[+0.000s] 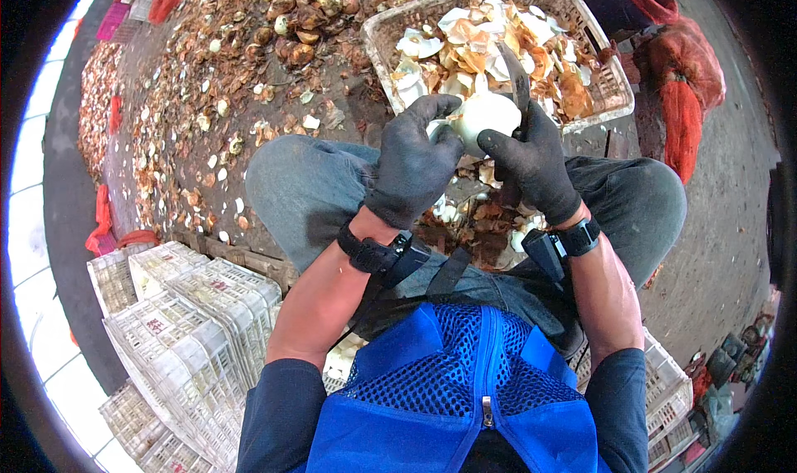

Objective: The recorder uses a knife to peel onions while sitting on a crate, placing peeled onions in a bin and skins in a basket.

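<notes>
A white peeled onion [489, 117] is held between my two black-gloved hands, above the near edge of a crate. My left hand [417, 155] grips its left side with thumb and fingers; a whitish flap shows between them, and I cannot tell whether it is still attached. In my right hand [538, 162] is a knife [515, 68], its curved blade pointing up and away from me. The right thumb presses on the onion's lower right side. Most of the knife's handle is hidden by the glove. Below the onion, peel scraps [489, 174] lie between my legs.
Just beyond my hands stands a dirty white plastic crate [601, 119] full of onion skins [476, 34]. Unpeeled onions [305, 12] are heaped at the far left. Stacked white crates [180, 330] rise at my left. A red mesh sack [682, 124] lies right of the skin crate.
</notes>
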{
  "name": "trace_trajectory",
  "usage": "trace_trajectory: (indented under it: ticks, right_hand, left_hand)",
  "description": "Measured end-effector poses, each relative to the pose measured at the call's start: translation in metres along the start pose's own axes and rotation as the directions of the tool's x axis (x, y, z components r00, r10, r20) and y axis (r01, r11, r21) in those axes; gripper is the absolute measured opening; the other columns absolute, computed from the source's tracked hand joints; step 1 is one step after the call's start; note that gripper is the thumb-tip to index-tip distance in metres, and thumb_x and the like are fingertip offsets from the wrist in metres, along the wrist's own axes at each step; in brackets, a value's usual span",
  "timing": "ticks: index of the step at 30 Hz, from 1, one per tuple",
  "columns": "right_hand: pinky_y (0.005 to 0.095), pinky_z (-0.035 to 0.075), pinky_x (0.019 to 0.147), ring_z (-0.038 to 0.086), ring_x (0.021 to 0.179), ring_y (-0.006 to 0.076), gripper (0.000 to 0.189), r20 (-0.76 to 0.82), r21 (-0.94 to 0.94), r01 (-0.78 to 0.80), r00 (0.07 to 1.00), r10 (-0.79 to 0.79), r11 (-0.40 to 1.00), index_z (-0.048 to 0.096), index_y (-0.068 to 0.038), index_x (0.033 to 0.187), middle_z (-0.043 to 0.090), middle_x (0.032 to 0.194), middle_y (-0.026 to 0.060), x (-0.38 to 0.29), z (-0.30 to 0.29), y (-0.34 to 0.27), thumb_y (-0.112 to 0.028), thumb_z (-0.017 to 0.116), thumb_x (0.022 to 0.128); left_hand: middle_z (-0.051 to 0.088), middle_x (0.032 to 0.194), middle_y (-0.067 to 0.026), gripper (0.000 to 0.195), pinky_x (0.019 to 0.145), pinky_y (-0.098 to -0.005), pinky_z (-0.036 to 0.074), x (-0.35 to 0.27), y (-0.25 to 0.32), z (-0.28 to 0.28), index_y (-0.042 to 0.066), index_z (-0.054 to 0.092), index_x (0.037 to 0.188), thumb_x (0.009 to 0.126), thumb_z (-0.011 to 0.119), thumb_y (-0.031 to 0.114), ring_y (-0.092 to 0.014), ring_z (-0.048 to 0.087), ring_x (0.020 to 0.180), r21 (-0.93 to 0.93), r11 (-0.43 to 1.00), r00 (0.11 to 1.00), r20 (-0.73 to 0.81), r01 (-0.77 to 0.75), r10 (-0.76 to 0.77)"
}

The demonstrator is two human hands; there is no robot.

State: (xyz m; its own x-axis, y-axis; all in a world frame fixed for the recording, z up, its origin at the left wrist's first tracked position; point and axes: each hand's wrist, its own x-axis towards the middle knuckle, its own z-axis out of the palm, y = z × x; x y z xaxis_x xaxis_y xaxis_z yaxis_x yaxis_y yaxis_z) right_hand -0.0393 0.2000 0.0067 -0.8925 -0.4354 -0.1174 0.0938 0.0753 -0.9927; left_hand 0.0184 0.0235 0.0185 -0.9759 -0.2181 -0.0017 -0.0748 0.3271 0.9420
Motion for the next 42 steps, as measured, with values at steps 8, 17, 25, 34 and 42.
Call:
trace_trajectory:
  ticks: [8, 17, 25, 34, 42]
  right_hand:
    - [0.0248, 0.05, 0.05, 0.06, 0.059, 0.0101, 0.066, -0.027, 0.089, -0.05, 0.998, 0.052, 0.995, 0.052, 0.005, 0.13, 0.067, 0.092, 0.0087, 0.001, -0.001, 0.004, -0.033, 0.08, 0.083]
    - [0.0242, 0.049, 0.052, 0.06, 0.064, 0.0097, 0.063, -0.123, 0.193, 0.132, 0.986, -0.109, 0.972, 0.052, 0.003, 0.132, 0.066, 0.097, 0.0079, 0.006, 0.009, -0.005, -0.028, 0.078, 0.084]
    - [0.0226, 0.047, 0.048, 0.058, 0.062, 0.0083, 0.066, -0.049, 0.256, -0.025, 0.998, 0.039, 0.966, 0.051, 0.002, 0.132, 0.066, 0.097, 0.0075, 0.002, -0.008, -0.014, -0.034, 0.077, 0.084]
    - [0.0352, 0.056, 0.086, 0.067, 0.1, 0.0202, 0.079, -0.036, -0.278, 0.29, 0.95, -0.312, 0.916, 0.053, 0.0, 0.126, 0.069, 0.111, 0.0134, -0.005, -0.012, -0.016, -0.031, 0.096, 0.067]
    - [0.041, 0.054, 0.085, 0.068, 0.098, 0.0304, 0.081, 0.061, -0.328, 0.38, 0.922, -0.382, 0.865, 0.054, 0.001, 0.126, 0.068, 0.107, 0.0195, -0.011, -0.013, -0.022, -0.038, 0.095, 0.068]
  left_hand:
    - [0.073, 0.108, -0.0198, 0.036, 0.09, -0.0354, 0.056, 0.006, -0.005, 0.006, -0.004, 0.063, 0.12, 0.084, 0.063, -0.004, -0.025, 0.072, 0.102, -0.029, 0.998, 0.997, -0.051, -0.055, 0.054]
    - [0.074, 0.096, -0.0121, 0.025, 0.072, -0.0278, 0.058, 0.013, -0.001, -0.002, -0.002, 0.066, 0.118, 0.094, 0.06, 0.002, -0.013, 0.07, 0.081, -0.473, 0.846, 0.969, 0.118, 0.246, -0.216]
    - [0.07, 0.107, -0.0128, 0.046, 0.078, -0.0281, 0.057, 0.027, -0.021, -0.022, -0.003, 0.059, 0.129, 0.096, 0.07, 0.027, -0.015, 0.068, 0.095, -0.244, 0.918, 0.949, 0.045, 0.314, -0.313]
    - [0.058, 0.136, -0.0144, 0.09, 0.102, -0.0345, 0.052, 0.019, 0.017, -0.016, -0.001, 0.04, 0.151, 0.076, 0.088, 0.014, -0.022, 0.059, 0.121, -0.438, 0.858, 0.916, 0.392, 0.269, -0.087]
    - [0.062, 0.133, -0.0128, 0.074, 0.102, -0.0367, 0.053, 0.012, 0.022, -0.021, 0.0, 0.047, 0.147, 0.079, 0.074, 0.011, -0.023, 0.062, 0.119, -0.545, 0.74, 0.867, 0.488, 0.394, -0.101]
